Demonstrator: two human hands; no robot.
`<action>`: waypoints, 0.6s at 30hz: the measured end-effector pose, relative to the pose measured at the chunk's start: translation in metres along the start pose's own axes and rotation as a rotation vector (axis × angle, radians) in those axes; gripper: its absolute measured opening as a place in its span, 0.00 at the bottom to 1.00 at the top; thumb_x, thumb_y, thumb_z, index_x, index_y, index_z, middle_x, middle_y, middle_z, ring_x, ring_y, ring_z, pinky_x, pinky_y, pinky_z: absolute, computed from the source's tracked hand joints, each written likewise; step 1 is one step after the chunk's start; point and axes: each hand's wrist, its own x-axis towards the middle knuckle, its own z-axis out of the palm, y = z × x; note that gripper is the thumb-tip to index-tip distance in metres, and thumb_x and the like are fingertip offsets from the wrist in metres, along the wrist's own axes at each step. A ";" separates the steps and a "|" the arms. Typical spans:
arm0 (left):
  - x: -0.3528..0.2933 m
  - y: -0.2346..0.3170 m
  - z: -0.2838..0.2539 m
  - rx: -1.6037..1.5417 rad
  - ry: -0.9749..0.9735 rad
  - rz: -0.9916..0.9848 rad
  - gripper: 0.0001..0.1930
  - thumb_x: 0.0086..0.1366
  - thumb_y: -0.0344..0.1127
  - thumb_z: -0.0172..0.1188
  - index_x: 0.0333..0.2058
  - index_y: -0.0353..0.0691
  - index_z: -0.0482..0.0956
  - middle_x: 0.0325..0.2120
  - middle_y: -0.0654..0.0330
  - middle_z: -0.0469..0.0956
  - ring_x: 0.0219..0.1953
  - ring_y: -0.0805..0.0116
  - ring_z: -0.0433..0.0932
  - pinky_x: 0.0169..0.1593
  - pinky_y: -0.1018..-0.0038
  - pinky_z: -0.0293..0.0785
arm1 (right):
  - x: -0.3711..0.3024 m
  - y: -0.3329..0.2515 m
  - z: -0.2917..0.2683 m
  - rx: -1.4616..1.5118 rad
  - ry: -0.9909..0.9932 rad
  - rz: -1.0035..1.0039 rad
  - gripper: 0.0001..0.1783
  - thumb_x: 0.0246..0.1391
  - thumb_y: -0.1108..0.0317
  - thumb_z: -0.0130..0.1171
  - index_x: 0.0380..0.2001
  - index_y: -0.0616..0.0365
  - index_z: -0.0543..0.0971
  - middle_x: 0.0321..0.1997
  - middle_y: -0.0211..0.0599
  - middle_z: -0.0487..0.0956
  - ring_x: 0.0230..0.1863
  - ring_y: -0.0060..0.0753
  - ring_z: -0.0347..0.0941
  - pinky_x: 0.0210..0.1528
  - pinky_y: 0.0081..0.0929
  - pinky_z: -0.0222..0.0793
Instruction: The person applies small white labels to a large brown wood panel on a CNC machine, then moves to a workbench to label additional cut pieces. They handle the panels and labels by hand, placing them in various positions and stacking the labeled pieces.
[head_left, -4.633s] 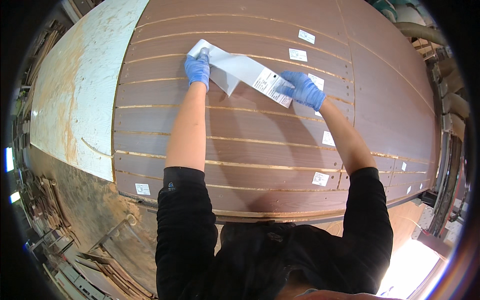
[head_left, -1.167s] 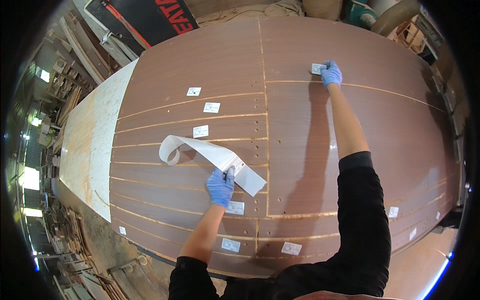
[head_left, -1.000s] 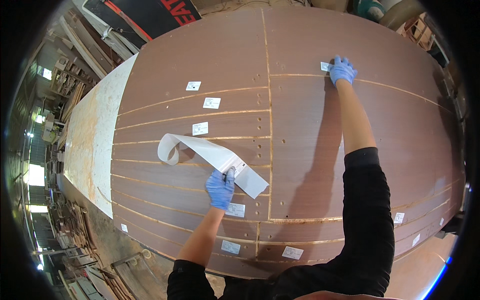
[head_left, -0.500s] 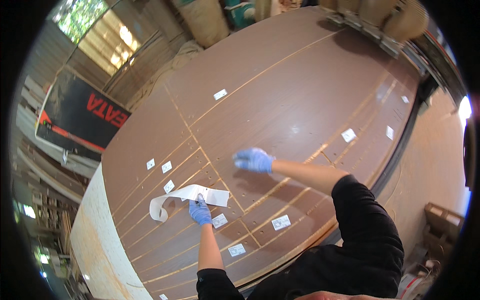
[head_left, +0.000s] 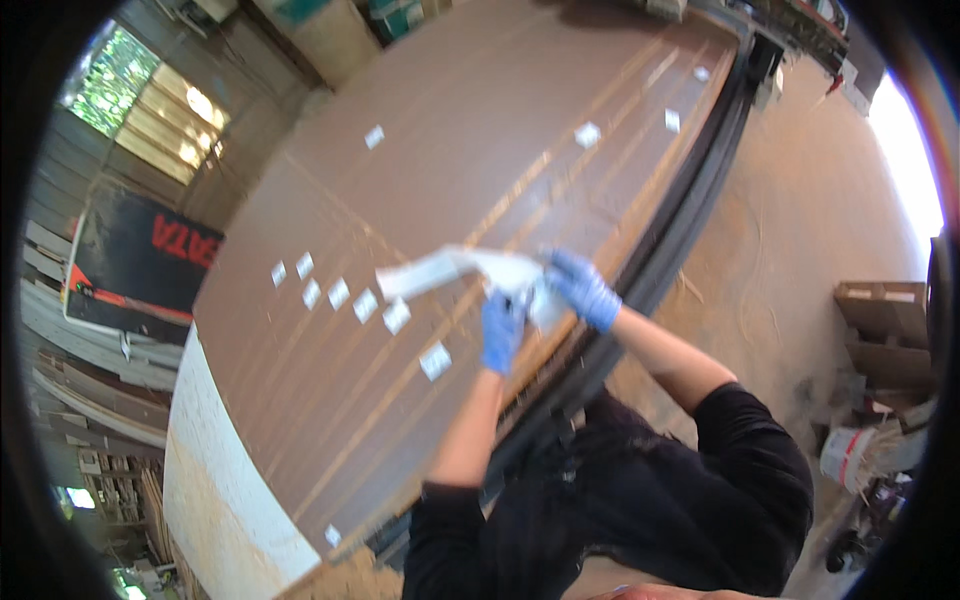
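A long curling white strip of labels [head_left: 432,271] hangs over the brown cut panel [head_left: 420,190], near its front edge. My left hand [head_left: 503,332], in a blue glove, is closed on the middle of the strip. At the strip's right-hand part my gloved right hand [head_left: 582,290] pinches it, though the fingertips are blurred. Several white stickers lie on the panel pieces. Closest to my left hand are one sticker [head_left: 435,361] and another [head_left: 397,317]. Golden cut lines divide the panel.
A dark rail [head_left: 690,215] runs along the panel's right edge. On the dusty floor to the right stand a cardboard box [head_left: 880,310] and a white bucket [head_left: 845,455]. A black and red board [head_left: 140,260] leans at the left, and a pale board edge [head_left: 215,450] borders the panel.
My left hand has carried the strip rightward towards the panel's front edge. My right hand has come from over the panel to the strip. The view has shifted to the right.
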 end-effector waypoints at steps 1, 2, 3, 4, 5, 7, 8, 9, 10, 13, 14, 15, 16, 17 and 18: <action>-0.010 0.006 0.003 0.092 -0.090 0.030 0.15 0.59 0.41 0.58 0.35 0.32 0.75 0.24 0.51 0.76 0.24 0.66 0.72 0.30 0.71 0.69 | -0.019 0.008 -0.010 -0.064 0.043 0.023 0.21 0.55 0.72 0.51 0.53 0.62 0.68 0.50 0.39 0.74 0.50 0.27 0.68 0.55 0.26 0.63; -0.025 0.002 0.003 0.087 -0.147 -0.041 0.13 0.60 0.38 0.58 0.34 0.31 0.75 0.24 0.54 0.76 0.24 0.70 0.71 0.30 0.72 0.69 | -0.039 -0.009 -0.009 -0.073 0.060 0.017 0.21 0.55 0.72 0.50 0.53 0.62 0.69 0.47 0.37 0.75 0.46 0.25 0.68 0.52 0.24 0.65; -0.037 0.025 0.018 -0.284 -0.134 -0.086 0.10 0.61 0.35 0.58 0.34 0.32 0.76 0.26 0.57 0.77 0.27 0.73 0.72 0.32 0.75 0.70 | -0.059 -0.020 -0.014 -0.077 0.132 -0.020 0.21 0.55 0.72 0.50 0.53 0.61 0.69 0.42 0.35 0.76 0.44 0.22 0.68 0.49 0.23 0.65; -0.046 0.043 0.020 -0.329 -0.200 -0.122 0.09 0.61 0.32 0.57 0.36 0.32 0.77 0.29 0.60 0.78 0.29 0.76 0.73 0.34 0.77 0.70 | -0.079 -0.029 -0.018 -0.040 0.135 -0.008 0.20 0.55 0.72 0.50 0.52 0.62 0.70 0.43 0.33 0.76 0.43 0.20 0.68 0.49 0.22 0.65; -0.057 0.049 0.023 -0.343 -0.249 -0.142 0.11 0.62 0.33 0.57 0.39 0.32 0.77 0.30 0.61 0.78 0.31 0.77 0.73 0.35 0.77 0.71 | -0.097 -0.034 -0.020 -0.008 0.135 -0.007 0.20 0.54 0.73 0.50 0.52 0.62 0.70 0.43 0.32 0.75 0.43 0.19 0.67 0.49 0.21 0.65; -0.080 0.056 0.031 -0.337 -0.280 -0.133 0.12 0.62 0.35 0.56 0.40 0.32 0.77 0.30 0.62 0.78 0.32 0.77 0.73 0.37 0.77 0.71 | -0.125 -0.037 -0.019 -0.046 0.159 0.014 0.19 0.53 0.74 0.52 0.50 0.62 0.72 0.40 0.33 0.77 0.41 0.20 0.69 0.47 0.21 0.66; -0.090 0.058 0.037 -0.343 -0.306 -0.125 0.12 0.62 0.35 0.56 0.40 0.32 0.77 0.30 0.62 0.78 0.32 0.77 0.73 0.37 0.77 0.71 | -0.139 -0.039 -0.021 -0.068 0.179 0.018 0.19 0.52 0.75 0.52 0.49 0.61 0.72 0.38 0.34 0.77 0.40 0.20 0.70 0.46 0.21 0.67; -0.095 0.059 0.045 -0.354 -0.344 -0.105 0.13 0.62 0.36 0.56 0.40 0.32 0.77 0.30 0.62 0.78 0.33 0.77 0.73 0.38 0.77 0.70 | -0.151 -0.038 -0.027 -0.210 0.223 -0.031 0.16 0.50 0.76 0.53 0.45 0.62 0.75 0.36 0.35 0.78 0.37 0.20 0.71 0.44 0.21 0.69; -0.102 0.060 0.055 -0.365 -0.384 -0.085 0.13 0.62 0.37 0.57 0.39 0.32 0.77 0.31 0.62 0.78 0.34 0.77 0.72 0.39 0.77 0.70 | -0.167 -0.039 -0.033 -0.248 0.259 -0.013 0.15 0.49 0.76 0.54 0.43 0.62 0.76 0.35 0.36 0.79 0.36 0.21 0.72 0.43 0.22 0.70; -0.114 0.063 0.089 -0.507 -0.445 -0.160 0.16 0.64 0.43 0.55 0.37 0.32 0.76 0.29 0.62 0.76 0.32 0.76 0.70 0.36 0.74 0.69 | -0.210 -0.052 -0.054 -0.382 0.360 -0.019 0.12 0.46 0.76 0.57 0.37 0.61 0.78 0.32 0.40 0.80 0.34 0.24 0.76 0.39 0.24 0.72; -0.115 0.062 0.103 -0.503 -0.487 -0.241 0.16 0.64 0.44 0.54 0.34 0.33 0.76 0.27 0.63 0.74 0.30 0.76 0.69 0.34 0.75 0.68 | -0.224 -0.055 -0.061 -0.428 0.374 -0.008 0.12 0.45 0.76 0.58 0.36 0.60 0.79 0.31 0.40 0.80 0.32 0.25 0.76 0.38 0.24 0.72; -0.120 0.069 0.122 -0.595 -0.503 -0.329 0.15 0.63 0.43 0.55 0.32 0.35 0.77 0.26 0.65 0.74 0.28 0.78 0.69 0.30 0.77 0.68 | -0.239 -0.057 -0.070 -0.475 0.389 0.009 0.11 0.45 0.76 0.58 0.35 0.59 0.79 0.30 0.40 0.80 0.31 0.27 0.77 0.37 0.24 0.72; -0.127 0.073 0.138 -0.563 -0.537 -0.322 0.14 0.63 0.43 0.56 0.31 0.36 0.77 0.24 0.66 0.74 0.27 0.79 0.69 0.29 0.78 0.67 | -0.253 -0.061 -0.078 -0.503 0.431 0.021 0.11 0.45 0.75 0.59 0.35 0.59 0.79 0.30 0.40 0.80 0.30 0.27 0.77 0.37 0.24 0.72; -0.135 0.077 0.154 -0.534 -0.569 -0.313 0.13 0.63 0.42 0.56 0.29 0.37 0.77 0.23 0.67 0.73 0.25 0.80 0.68 0.27 0.78 0.66 | -0.267 -0.064 -0.087 -0.534 0.472 0.030 0.10 0.44 0.75 0.59 0.34 0.59 0.79 0.29 0.40 0.80 0.29 0.28 0.77 0.36 0.24 0.72; -0.143 0.084 0.171 -0.530 -0.593 -0.341 0.13 0.62 0.42 0.57 0.28 0.37 0.77 0.22 0.67 0.73 0.24 0.80 0.68 0.26 0.78 0.66 | -0.280 -0.066 -0.096 -0.559 0.508 0.042 0.10 0.44 0.75 0.59 0.34 0.58 0.79 0.29 0.40 0.80 0.29 0.29 0.77 0.36 0.24 0.72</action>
